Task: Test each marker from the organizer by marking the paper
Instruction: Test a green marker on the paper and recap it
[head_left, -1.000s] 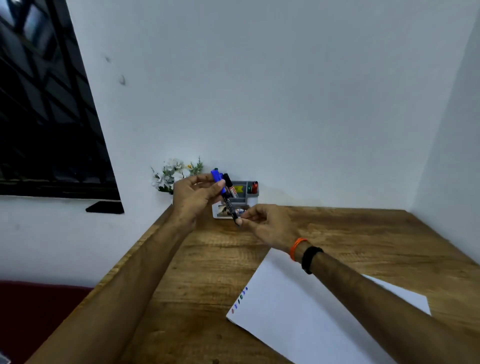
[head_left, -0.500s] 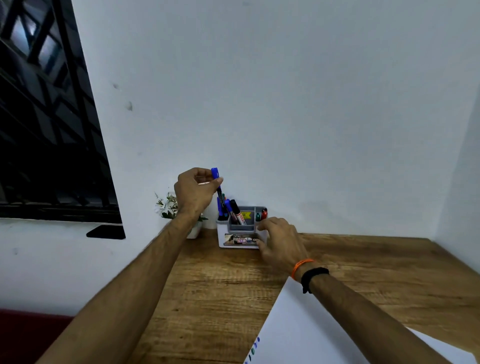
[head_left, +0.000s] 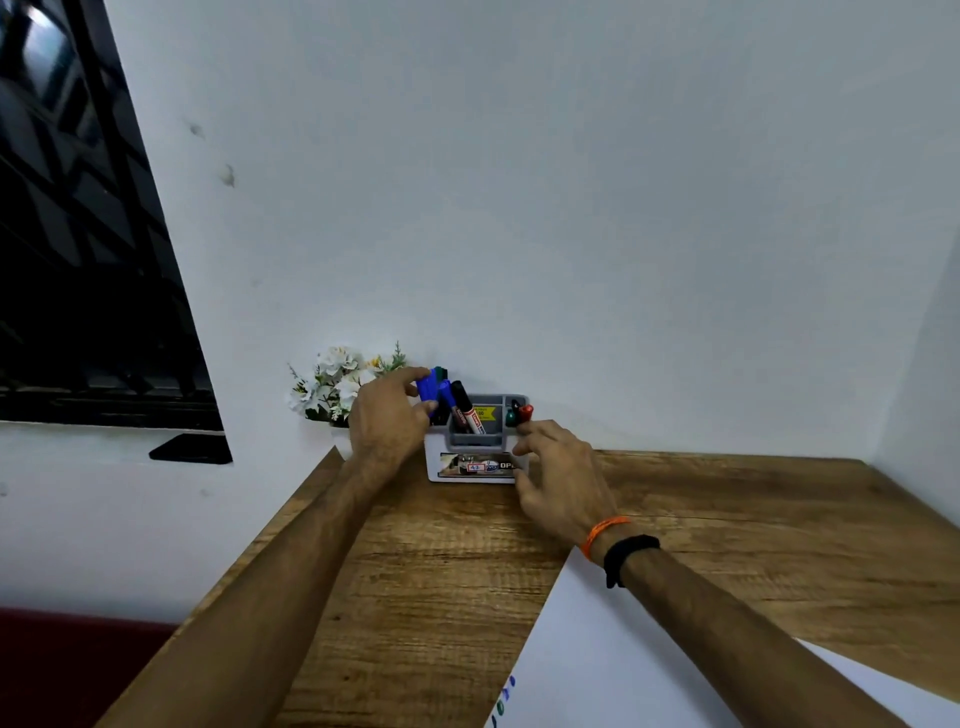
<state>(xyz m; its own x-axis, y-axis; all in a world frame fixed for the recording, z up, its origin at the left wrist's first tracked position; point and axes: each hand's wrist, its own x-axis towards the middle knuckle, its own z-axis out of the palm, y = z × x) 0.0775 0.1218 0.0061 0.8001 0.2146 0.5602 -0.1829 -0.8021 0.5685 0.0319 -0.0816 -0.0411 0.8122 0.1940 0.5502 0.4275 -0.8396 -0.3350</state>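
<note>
Head view, centre of frame: my left hand (head_left: 387, 415) pinches the blue marker (head_left: 427, 388) by its cap, barrel pointing down into the leftmost slot of the organizer (head_left: 470, 441). My right hand (head_left: 558, 475) rests against the organizer's right side, fingers loosely spread, holding nothing. The red marker (head_left: 525, 414) stands upright just above those fingertips, so I judge the right hand nearer. The paper (head_left: 623, 670) lies lower right, colour marks along its edge.

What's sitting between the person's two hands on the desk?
In the head view, the marker organizer stands between the left hand and the right hand; its markers include a black-capped one.
</note>
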